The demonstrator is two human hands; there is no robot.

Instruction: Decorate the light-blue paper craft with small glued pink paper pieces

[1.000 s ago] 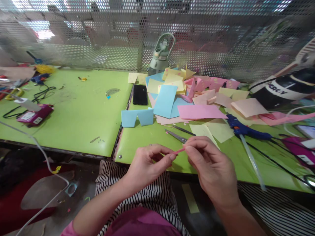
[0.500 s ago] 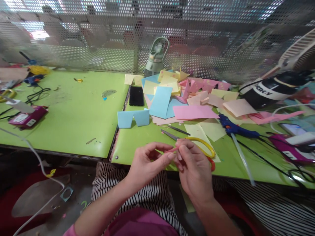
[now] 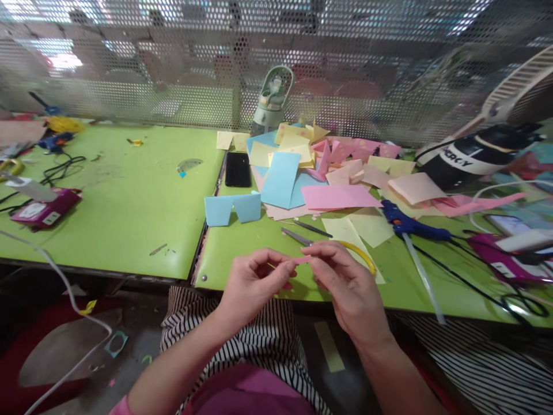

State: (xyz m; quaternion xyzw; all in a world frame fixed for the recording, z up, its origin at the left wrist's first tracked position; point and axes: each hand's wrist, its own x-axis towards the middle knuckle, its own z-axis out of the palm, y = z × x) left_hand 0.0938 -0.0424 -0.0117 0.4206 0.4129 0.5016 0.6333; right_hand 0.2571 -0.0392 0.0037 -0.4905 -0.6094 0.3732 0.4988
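A small pink paper strip (image 3: pixel 302 260) spans the gap between my two hands, just above the table's front edge. My left hand (image 3: pixel 254 279) pinches its left end between thumb and fingers. The right end lies at the thumb and forefinger of my right hand (image 3: pixel 349 288), which are closed round it. Right behind my hands lie scissors (image 3: pixel 358 253) with yellow handles, partly covered by my right hand. Dark tweezers (image 3: pixel 313 229) rest just beyond them. A folded light-blue paper piece (image 3: pixel 233 209) with a notch cut in it stands to the left.
Coloured paper sheets (image 3: pixel 341 197) are heaped behind, with a black phone (image 3: pixel 238 169) and a green-topped bottle (image 3: pixel 270 106). On the right lie a blue glue gun (image 3: pixel 412 225) with its glue stick, a black bottle (image 3: pixel 470 158) and cables. A perforated metal screen (image 3: pixel 173 69) bounds the back.
My hands have drawn slightly apart, the right one moving rightward, so more of the pink strip shows between them. The things on the table keep their places.
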